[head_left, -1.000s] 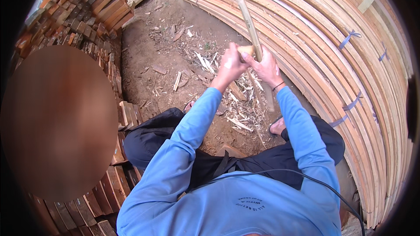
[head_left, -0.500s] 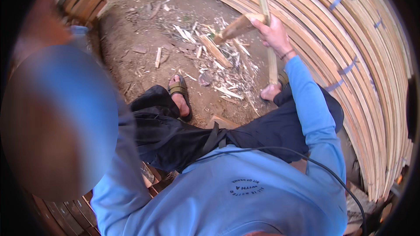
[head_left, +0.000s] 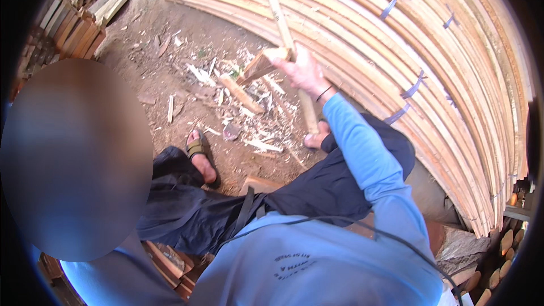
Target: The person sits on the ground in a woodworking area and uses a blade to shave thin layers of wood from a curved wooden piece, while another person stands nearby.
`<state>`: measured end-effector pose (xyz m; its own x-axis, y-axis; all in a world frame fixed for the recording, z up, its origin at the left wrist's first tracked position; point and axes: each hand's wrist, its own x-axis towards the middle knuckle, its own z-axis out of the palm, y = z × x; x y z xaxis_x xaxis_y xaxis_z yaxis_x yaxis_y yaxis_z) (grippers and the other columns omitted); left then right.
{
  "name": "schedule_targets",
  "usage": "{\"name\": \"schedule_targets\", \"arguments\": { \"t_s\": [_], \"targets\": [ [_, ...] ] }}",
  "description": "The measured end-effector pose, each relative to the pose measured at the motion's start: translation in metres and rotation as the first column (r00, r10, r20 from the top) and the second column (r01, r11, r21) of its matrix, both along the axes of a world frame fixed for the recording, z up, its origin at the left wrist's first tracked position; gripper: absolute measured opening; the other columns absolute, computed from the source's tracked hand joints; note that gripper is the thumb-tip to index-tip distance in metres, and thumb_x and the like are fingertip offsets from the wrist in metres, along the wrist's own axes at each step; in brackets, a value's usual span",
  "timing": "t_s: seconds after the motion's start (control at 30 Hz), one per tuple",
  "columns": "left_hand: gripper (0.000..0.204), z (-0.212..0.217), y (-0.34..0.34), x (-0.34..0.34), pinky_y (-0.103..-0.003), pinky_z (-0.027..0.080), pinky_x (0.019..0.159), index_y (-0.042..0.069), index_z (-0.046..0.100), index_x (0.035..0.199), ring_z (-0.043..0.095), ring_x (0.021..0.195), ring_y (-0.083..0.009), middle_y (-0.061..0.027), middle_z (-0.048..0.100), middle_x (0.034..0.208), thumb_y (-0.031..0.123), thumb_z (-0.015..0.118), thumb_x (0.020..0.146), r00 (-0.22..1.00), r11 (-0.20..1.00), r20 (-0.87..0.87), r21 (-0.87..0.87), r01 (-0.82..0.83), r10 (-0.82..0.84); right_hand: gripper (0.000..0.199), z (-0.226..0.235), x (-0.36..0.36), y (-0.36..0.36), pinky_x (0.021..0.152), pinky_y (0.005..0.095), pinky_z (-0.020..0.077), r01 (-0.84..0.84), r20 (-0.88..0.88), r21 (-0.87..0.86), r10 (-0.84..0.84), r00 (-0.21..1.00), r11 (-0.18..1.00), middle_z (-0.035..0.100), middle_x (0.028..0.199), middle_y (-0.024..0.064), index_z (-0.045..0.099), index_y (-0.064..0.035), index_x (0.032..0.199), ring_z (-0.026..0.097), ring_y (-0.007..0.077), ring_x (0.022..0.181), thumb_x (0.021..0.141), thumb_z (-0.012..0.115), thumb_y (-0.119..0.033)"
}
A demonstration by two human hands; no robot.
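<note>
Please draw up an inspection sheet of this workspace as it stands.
Surface: bare dirt ground.
Job's things: long wooden strip and a short wooden block, both in the right hand.
Clutter: wood chips scattered by the sandalled foot.
Grips: right hand closed on strip and block; left hand hidden by a blur.
Cables: black cord across the blue shirt.
Surroundings: bundled curved slats at right, stacked wood pieces at upper left.

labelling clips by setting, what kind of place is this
Probably an outdoor woodworking yard. Bundles of long pale wooden slats are stacked on the right, wood shavings litter the dirt ground, and the right hand grips a long wooden strip.
</note>
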<state>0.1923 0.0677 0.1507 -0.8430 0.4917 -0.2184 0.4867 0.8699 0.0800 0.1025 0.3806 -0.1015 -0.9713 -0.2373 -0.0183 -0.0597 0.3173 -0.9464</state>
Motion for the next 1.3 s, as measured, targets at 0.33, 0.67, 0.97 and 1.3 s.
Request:
{"name": "schedule_targets", "arguments": {
  "t_s": [0.33,0.67,0.97,1.3],
  "targets": [
    [0.060,-0.011,-0.011,0.000,-0.039,0.049,0.093,0.008,0.059,0.125,0.061,0.111,-0.0254,-0.0127,0.064,0.121,0.043,0.073,0.079,0.996,0.999,0.084,0.019,-0.029,0.027,0.054,-0.025,-0.016,0.005,0.076,0.0333,0.0502,0.044,-0.013,0.030,-0.043,0.999,0.999,0.066,0.091,0.0105,0.057,-0.0008,0.108,0.063,0.0185,0.082,0.077,0.076,-0.041],
    [0.064,-0.012,-0.022,0.015,-0.039,0.048,0.095,0.007,0.057,0.128,0.059,0.114,-0.0268,-0.0142,0.061,0.124,0.040,0.076,0.077,0.992,0.997,0.113,0.054,-0.059,0.052,0.052,-0.022,-0.014,-0.004,0.077,0.0339,0.0496,0.047,-0.117,-0.011,-0.048,0.992,0.999,0.062,0.087,0.0096,0.056,-0.0015,0.107,0.061,0.0186,0.081,0.080,0.074,-0.042],
    [0.068,-0.020,-0.024,-0.004,-0.039,0.046,0.098,0.006,0.054,0.131,0.058,0.117,-0.0280,-0.0156,0.060,0.127,0.036,0.079,0.074,0.987,0.994,0.160,0.098,-0.049,0.033,0.051,-0.021,-0.015,0.009,0.075,0.0337,0.0502,0.045,-0.067,-0.015,-0.046,0.997,0.999,0.064,0.088,0.0086,0.057,-0.0009,0.106,0.060,0.0165,0.079,0.081,0.073,-0.043],
    [0.074,-0.054,-0.008,-0.030,-0.039,0.045,0.100,0.006,0.051,0.134,0.056,0.119,-0.0294,-0.0171,0.058,0.130,0.032,0.081,0.072,0.976,0.970,0.115,0.139,-0.199,0.184,0.062,-0.018,-0.009,-0.006,0.082,0.0413,0.0503,-0.005,-0.060,0.060,0.009,0.998,0.998,0.062,0.098,0.0240,0.051,0.0070,0.107,0.063,0.0314,0.092,0.080,0.072,-0.044]
  ]
}}
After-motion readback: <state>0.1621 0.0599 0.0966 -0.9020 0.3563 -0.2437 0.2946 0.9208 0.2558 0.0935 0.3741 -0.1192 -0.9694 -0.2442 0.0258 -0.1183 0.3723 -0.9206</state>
